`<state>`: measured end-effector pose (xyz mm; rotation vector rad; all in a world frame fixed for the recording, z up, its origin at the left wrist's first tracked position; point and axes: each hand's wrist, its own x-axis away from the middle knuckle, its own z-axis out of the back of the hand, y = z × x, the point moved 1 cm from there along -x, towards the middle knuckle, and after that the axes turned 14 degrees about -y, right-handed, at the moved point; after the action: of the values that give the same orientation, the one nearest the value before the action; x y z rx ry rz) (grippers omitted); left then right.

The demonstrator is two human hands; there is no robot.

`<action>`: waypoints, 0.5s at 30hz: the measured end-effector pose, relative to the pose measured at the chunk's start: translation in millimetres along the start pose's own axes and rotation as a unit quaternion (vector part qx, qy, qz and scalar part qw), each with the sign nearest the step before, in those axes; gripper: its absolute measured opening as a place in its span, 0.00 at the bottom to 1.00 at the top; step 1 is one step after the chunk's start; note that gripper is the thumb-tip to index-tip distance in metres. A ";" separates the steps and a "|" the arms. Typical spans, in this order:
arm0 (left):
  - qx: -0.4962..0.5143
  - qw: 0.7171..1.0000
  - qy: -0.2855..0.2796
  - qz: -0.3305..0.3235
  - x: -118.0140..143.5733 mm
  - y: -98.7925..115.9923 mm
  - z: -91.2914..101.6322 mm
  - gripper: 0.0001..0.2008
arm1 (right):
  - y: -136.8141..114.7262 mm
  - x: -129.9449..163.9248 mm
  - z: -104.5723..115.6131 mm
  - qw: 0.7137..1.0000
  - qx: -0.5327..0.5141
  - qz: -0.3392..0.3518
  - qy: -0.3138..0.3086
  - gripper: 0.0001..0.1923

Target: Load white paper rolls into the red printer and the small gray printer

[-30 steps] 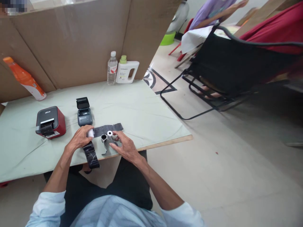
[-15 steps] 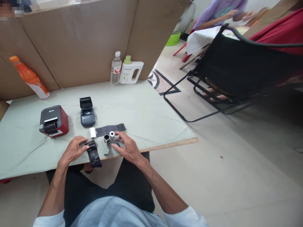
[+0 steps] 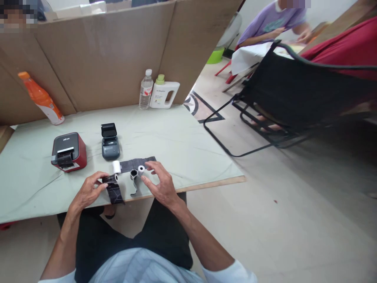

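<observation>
**Hands at the rolls, near edge of surface**

Left hand [image 3: 88,192] palm down, fingers pinching a dark strip [image 3: 113,188] hanging over the surface [image 3: 176,145] edge. White roll [image 3: 116,166] just behind. Right hand [image 3: 160,184] half open, fingertips touching a small roll [image 3: 141,169] beside a dark roll [image 3: 134,173]. Open-lidded grey printer [image 3: 110,141] farther back.

left hand [image 3: 88,191]: released white roll [image 3: 116,166] | now grips dark strip [image 3: 113,188] | roll stands alone

Makeshift workroom: cloth-covered worktop [image 3: 182,141] screened by cardboard partitions [image 3: 112,55], two small printers [image 3: 69,151] [image 3: 110,142], tiled floor [image 3: 294,220], folding chair [image 3: 294,94], another person [image 3: 273,21] seated at a neighbouring table.
</observation>
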<state>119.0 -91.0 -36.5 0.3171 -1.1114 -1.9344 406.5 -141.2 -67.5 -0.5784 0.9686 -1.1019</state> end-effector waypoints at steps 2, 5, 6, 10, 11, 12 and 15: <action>0.022 0.999 0.010 -0.022 0.3 7.6 2.6 0.14 | -16.2 -2.8 -3.7 1.000 -0.026 0.011 -0.009 0.16; 0.066 0.996 0.023 -0.056 0.1 16.9 3.7 0.14 | -38.4 -2.9 -17.5 0.995 -0.081 0.001 -0.051 0.19; 0.083 0.994 0.026 -0.065 0.1 19.0 3.6 0.14 | -43.8 -2.1 -23.7 0.992 -0.104 -0.013 -0.066 0.21; 0.161 0.982 0.046 -0.084 -0.4 25.3 4.0 0.17 | -54.8 0.4 -49.0 0.962 -0.227 -0.090 -0.120 0.26; 0.179 0.979 0.054 -0.085 -0.8 26.4 4.5 0.17 | -55.6 0.7 -54.6 0.949 -0.266 -0.104 -0.135 0.22; 0.193 0.976 0.062 -0.084 -1.6 27.2 5.2 0.18 | -56.1 1.1 -59.8 0.932 -0.309 -0.118 -0.149 0.17; 0.215 0.970 0.092 -0.070 -5.0 26.4 7.7 0.20 | -56.3 3.3 -71.6 0.871 -0.435 -0.152 -0.172 0.13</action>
<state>132.1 -88.8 -12.0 0.8136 -1.4070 -1.7242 318.0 -160.7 -58.5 -1.6558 1.0488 -0.7370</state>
